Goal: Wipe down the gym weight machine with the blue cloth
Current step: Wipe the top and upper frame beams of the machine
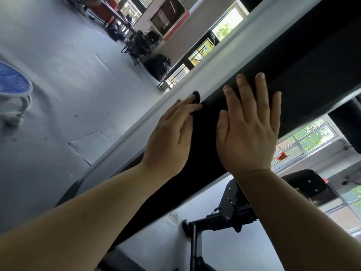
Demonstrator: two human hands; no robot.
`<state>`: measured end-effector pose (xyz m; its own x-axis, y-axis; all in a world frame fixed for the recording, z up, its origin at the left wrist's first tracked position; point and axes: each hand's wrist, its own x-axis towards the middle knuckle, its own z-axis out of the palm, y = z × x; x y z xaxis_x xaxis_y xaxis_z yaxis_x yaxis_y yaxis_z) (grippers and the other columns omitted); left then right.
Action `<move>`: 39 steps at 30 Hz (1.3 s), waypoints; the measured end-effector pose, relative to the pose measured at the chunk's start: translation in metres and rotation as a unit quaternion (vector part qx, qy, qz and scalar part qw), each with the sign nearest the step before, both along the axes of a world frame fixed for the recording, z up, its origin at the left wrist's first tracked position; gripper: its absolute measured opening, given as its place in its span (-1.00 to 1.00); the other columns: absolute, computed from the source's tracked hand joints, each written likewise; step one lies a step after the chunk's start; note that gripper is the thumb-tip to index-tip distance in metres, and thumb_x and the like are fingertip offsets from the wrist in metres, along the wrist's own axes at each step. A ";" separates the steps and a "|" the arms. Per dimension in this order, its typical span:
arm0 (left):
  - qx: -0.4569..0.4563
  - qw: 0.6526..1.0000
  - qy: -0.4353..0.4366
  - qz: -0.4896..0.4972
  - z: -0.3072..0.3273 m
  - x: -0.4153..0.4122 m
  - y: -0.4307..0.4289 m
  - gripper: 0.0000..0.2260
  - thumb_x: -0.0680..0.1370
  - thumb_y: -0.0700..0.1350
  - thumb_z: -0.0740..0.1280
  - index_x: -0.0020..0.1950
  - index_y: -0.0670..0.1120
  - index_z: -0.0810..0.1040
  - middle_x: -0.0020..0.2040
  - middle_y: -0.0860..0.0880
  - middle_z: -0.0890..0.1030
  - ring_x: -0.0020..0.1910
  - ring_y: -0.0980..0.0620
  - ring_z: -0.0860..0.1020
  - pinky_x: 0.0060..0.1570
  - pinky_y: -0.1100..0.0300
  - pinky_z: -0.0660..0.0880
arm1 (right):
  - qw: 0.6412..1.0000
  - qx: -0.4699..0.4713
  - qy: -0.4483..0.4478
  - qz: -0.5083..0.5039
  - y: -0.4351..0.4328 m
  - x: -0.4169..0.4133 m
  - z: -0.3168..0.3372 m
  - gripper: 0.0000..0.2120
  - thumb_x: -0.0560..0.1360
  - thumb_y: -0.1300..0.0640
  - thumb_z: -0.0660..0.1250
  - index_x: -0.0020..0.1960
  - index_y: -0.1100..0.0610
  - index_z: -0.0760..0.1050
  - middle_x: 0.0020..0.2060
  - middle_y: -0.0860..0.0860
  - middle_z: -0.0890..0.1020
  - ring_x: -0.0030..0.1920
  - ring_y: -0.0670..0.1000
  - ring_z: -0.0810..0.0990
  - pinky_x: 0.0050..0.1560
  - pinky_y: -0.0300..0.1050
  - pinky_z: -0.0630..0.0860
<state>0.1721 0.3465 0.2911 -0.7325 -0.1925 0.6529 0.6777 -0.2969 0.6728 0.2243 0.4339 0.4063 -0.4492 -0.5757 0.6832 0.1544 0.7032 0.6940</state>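
Note:
The view is tilted. A long black beam (312, 65) of the weight machine, with a light grey edge (195, 75), crosses the frame diagonally. My left hand (170, 137) lies on the beam near its grey edge, fingers pressed on a dark cloth (196, 94). The cloth looks almost black here, and a fold pokes out past the fingertips; the rest blends into the beam. My right hand (248, 133) rests flat on the black surface beside it, fingers spread, holding nothing.
A black bracket and arm (234, 208) of the machine sit below the beam. A blue perforated round object on a white frame (11, 81) stands on the grey floor. Black bags (159, 66), folding frames and windows line the far wall.

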 end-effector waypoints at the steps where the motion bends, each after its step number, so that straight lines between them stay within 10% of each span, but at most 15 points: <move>1: 0.004 1.000 -0.019 0.005 -0.018 0.001 0.001 -0.67 0.66 -0.08 0.08 0.32 -0.06 0.53 0.43 0.02 0.47 0.45 0.06 0.37 0.45 0.04 0.31 | 1.000 -0.002 -0.006 -0.003 -0.001 0.000 -0.004 -0.62 0.64 0.07 0.10 0.37 0.16 0.49 0.43 0.07 0.43 0.53 0.14 0.20 0.55 0.12 -0.08; 7: 0.047 0.959 -0.278 -0.036 -0.085 0.010 -0.004 -0.79 0.69 -0.11 0.08 0.11 0.14 0.47 0.15 0.20 0.50 0.13 0.33 0.44 0.12 0.46 0.32 | 1.000 0.007 -0.025 -0.011 -0.004 0.000 -0.022 -0.62 0.64 0.07 0.10 0.34 0.14 0.53 0.41 0.05 0.47 0.53 0.15 0.21 0.54 0.18 -0.11; 13: -0.026 0.998 -0.065 -0.007 -0.032 0.008 -0.004 -0.59 0.66 0.02 0.06 0.48 -0.05 0.38 0.48 0.04 0.39 0.49 0.08 0.29 0.49 0.05 0.24 | 0.999 0.011 -0.050 -0.009 -0.008 -0.001 -0.025 -0.61 0.64 0.06 0.07 0.33 0.16 0.54 0.35 0.02 0.53 0.52 0.11 0.25 0.53 0.15 -0.15; 16: -0.060 0.996 -0.067 -0.007 -0.083 0.011 -0.005 -0.58 0.66 0.06 0.02 0.48 -0.01 0.36 0.52 0.07 0.33 0.51 0.14 0.25 0.49 0.15 0.21 | 0.998 0.020 -0.061 -0.004 -0.011 -0.004 -0.035 -0.64 0.63 0.08 0.12 0.28 0.16 0.58 0.30 0.01 0.58 0.49 0.09 0.30 0.53 0.16 -0.14; 22: -0.008 0.937 -0.345 -0.059 -0.138 0.009 -0.013 -0.65 0.70 -0.05 0.07 0.47 0.00 0.38 0.45 0.04 0.42 0.41 0.14 0.35 0.23 0.52 0.16 | 0.997 0.038 -0.071 -0.012 -0.013 -0.006 -0.049 -0.66 0.62 0.11 0.14 0.26 0.16 0.59 0.27 0.00 0.60 0.45 0.06 0.37 0.53 0.16 -0.16; 28: -0.022 0.991 -0.127 -0.045 -0.079 0.021 -0.009 -0.59 0.67 -0.03 0.06 0.53 0.00 0.29 0.53 0.09 0.29 0.50 0.22 0.21 0.47 0.36 0.12 | 0.991 0.055 -0.114 -0.030 -0.016 -0.004 -0.052 -0.66 0.62 0.12 0.14 0.28 0.16 0.58 0.30 0.02 0.58 0.46 0.03 0.36 0.52 0.18 -0.20; 33: 0.000 0.967 -0.250 -0.052 -0.083 0.022 -0.007 -0.62 0.69 -0.08 0.06 0.52 -0.02 0.32 0.51 0.07 0.33 0.48 0.20 0.25 0.41 0.46 0.10 | 0.989 0.043 -0.138 -0.013 -0.012 0.006 -0.018 -0.65 0.61 0.12 0.14 0.31 0.13 0.55 0.37 0.04 0.51 0.47 0.03 0.35 0.54 -0.05 -0.09; 39: 0.007 0.989 -0.130 -0.077 0.046 0.006 -0.008 -0.63 0.71 -0.07 0.07 0.53 0.02 0.30 0.53 0.09 0.30 0.47 0.22 0.18 0.40 0.42 0.01 | 0.996 0.003 -0.080 -0.041 -0.009 0.015 0.053 -0.61 0.63 0.10 0.11 0.41 0.14 0.45 0.45 0.05 0.41 0.52 0.04 0.23 0.53 -0.05 -0.14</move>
<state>0.1785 0.3383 0.3372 -0.8964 -0.0738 0.4371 0.4288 -0.3942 0.8128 0.2390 0.4245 0.4590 -0.5979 -0.5364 0.5957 0.0974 0.6890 0.7182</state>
